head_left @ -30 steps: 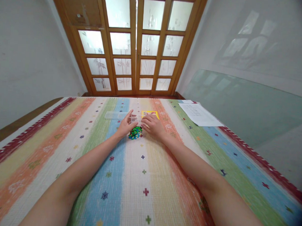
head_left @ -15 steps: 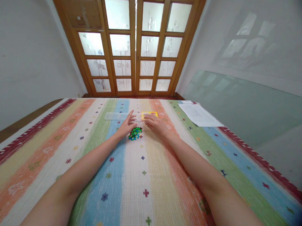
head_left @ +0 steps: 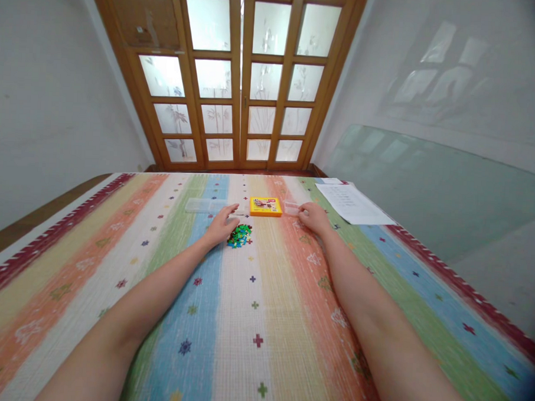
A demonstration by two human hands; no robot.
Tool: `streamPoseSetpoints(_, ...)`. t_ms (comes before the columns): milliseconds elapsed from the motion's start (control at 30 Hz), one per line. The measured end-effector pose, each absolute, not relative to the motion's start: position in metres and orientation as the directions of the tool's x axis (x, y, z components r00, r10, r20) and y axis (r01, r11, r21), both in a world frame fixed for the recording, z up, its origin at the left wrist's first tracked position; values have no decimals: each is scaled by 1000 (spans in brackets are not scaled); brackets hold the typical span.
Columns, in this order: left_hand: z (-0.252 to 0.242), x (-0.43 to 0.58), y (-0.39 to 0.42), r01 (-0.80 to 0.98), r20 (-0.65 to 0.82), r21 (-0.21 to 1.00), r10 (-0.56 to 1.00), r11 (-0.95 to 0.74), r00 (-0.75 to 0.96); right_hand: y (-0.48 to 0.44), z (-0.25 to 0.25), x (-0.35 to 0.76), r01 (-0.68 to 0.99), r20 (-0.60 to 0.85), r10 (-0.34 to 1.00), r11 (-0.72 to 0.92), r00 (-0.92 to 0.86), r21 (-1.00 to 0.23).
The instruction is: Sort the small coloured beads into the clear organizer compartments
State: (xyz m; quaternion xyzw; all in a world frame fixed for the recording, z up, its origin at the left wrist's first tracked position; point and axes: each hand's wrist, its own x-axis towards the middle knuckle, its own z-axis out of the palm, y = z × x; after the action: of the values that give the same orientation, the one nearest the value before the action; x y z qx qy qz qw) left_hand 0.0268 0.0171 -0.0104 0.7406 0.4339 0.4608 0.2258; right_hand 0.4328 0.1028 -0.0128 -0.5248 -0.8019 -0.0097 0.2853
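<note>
A small heap of green, blue and other coloured puzzle pieces [head_left: 240, 235] lies on the striped cloth [head_left: 253, 318]. My left hand [head_left: 221, 222] rests flat just left of the heap, fingers stretched out and empty. Behind the heap lies a small yellow box [head_left: 265, 206]. My right hand [head_left: 314, 218] is off to the right of the yellow box, its fingers closed on a small clear plastic box [head_left: 291, 208] held low over the cloth. Another clear plastic box [head_left: 200, 205] lies beyond my left hand.
A printed sheet of paper [head_left: 353, 203] lies at the far right of the cloth. A wooden door with frosted glass panes [head_left: 241, 75] stands behind the far edge. A glass panel [head_left: 428, 178] leans along the right wall.
My right hand has swung from beside the heap out to the right with the small clear box, which uncovers the yellow box. My left hand has stayed beside the heap.
</note>
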Motion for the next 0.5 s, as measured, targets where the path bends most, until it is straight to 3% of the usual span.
streamPoseSetpoints(267,-11,26,17,521,533,638,813,-567,232,97,-6,429,839,412,837,484,-361,-248)
streamPoseSetpoints(500,-8,29,15,592,523,535,786,-603,330,87,7,405,886,506,797,446,-329,-126)
